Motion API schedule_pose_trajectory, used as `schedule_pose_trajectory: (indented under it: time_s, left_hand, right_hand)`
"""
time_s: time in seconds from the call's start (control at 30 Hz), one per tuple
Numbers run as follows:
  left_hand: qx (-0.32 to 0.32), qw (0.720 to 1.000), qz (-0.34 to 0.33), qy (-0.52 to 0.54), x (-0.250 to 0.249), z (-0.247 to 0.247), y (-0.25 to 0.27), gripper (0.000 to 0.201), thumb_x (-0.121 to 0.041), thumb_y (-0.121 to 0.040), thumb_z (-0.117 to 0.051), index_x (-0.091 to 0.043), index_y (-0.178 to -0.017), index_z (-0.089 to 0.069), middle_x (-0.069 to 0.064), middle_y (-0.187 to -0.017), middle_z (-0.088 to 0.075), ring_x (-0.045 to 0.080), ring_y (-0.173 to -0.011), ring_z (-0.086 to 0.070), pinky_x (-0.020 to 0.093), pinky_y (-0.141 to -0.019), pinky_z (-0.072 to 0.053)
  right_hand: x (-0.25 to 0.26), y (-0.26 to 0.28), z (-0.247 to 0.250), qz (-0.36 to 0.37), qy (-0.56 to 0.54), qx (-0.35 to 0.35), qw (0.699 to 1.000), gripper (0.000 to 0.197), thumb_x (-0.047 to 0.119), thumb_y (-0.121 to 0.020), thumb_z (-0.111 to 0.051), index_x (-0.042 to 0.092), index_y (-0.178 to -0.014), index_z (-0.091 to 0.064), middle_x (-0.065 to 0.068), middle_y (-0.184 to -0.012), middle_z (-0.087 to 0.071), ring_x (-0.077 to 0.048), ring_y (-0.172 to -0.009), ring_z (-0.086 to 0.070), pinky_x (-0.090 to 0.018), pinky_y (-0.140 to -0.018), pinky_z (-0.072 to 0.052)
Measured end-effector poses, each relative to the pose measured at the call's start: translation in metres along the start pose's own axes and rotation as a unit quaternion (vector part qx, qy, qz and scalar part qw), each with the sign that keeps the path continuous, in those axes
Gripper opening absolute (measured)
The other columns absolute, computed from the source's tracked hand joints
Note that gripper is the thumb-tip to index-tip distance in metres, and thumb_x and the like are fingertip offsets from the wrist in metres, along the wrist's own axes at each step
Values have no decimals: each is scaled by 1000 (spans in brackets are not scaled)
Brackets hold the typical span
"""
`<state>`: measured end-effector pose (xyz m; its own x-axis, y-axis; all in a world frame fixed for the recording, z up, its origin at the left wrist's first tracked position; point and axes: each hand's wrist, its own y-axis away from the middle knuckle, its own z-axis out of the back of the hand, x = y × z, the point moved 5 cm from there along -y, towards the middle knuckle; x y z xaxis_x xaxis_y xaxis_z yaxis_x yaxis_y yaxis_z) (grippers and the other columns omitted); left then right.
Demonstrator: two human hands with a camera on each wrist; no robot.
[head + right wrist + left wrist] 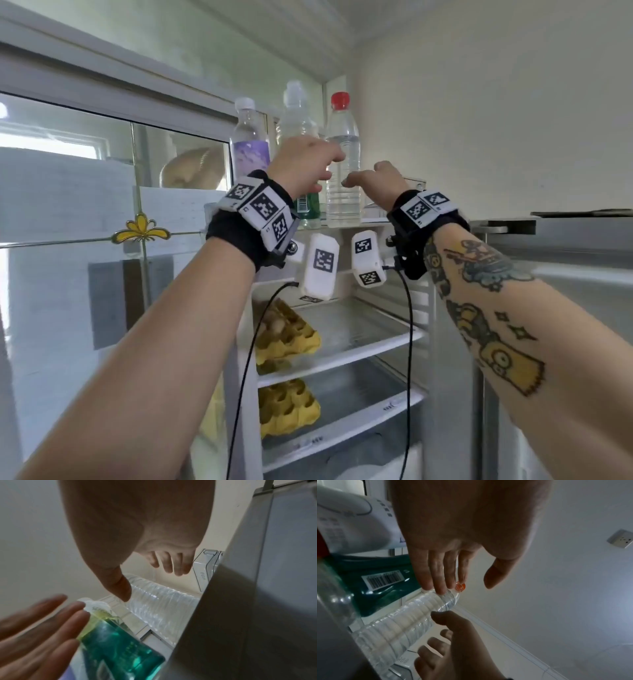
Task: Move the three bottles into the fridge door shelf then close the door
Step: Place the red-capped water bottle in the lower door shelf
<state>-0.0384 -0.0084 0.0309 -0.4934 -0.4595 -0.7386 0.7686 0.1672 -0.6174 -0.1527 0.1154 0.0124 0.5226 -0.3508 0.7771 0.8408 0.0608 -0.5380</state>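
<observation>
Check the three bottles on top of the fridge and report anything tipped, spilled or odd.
Nothing stands out. The purple-label bottle, the green-label bottle and the red-capped bottle stand upright, capped, on the fridge top. No spill shows. Both the left hand and right hand are open.

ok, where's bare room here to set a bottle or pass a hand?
Free: upper shelf right of the egg tray; lower shelf right of the second egg tray. Crowded: fridge top, three bottles packed, left hand, right hand at them.
</observation>
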Motion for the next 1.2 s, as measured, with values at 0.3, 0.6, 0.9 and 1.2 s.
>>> schedule_pose_trajectory:
  time_s: [0.3, 0.6, 0.9, 1.2]
  left_hand:
    - [0, 1000, -24, -9, 2, -7, -6, 48, -21, -86, -62, -9, -132, -51, 5, -117, -62, 18, -98, -67, 33, -81, -59]
    - [-2, 998, -59, 0, -20, -19, 7, 48, -27, -83, -65, -15, -128, -52, 1, -116, -62, 14, -98, -67, 36, -85, -59]
    - [52, 991, -122, -19, -55, -113, 47, 70, -47, -80, -66, -16, -138, -40, -3, -125, -56, 13, -108, -59, 35, -94, -51]
    - [223, 965, -128, -42, -60, -238, 131, 58, -45, -70, -77, -20, -112, -46, -12, -93, -52, 5, -83, -56, 23, -65, -49]
  right_hand:
    - [-4, -14, -29, 1, 36, 7, 999, 85, 38, -78, -75, -1, -143, -37, -10, -111, -58, -22, -90, -60, -31, -63, -46]
    - [8, 24, 21, 54, -22, -98, 993, 78, 38, -70, -75, 10, -136, -44, -6, -119, -63, -25, -106, -63, -33, -75, -49]
    - [-34, 123, 107, 65, -33, -99, 992, 46, 16, -70, -78, 16, -107, -51, 6, -96, -65, -12, -90, -69, -37, -88, -59]
    - [-139, 232, 190, -61, -3, -118, 991, 74, 7, -66, -78, 12, -132, -45, -5, -118, -69, -18, -105, -71, -45, -96, -56]
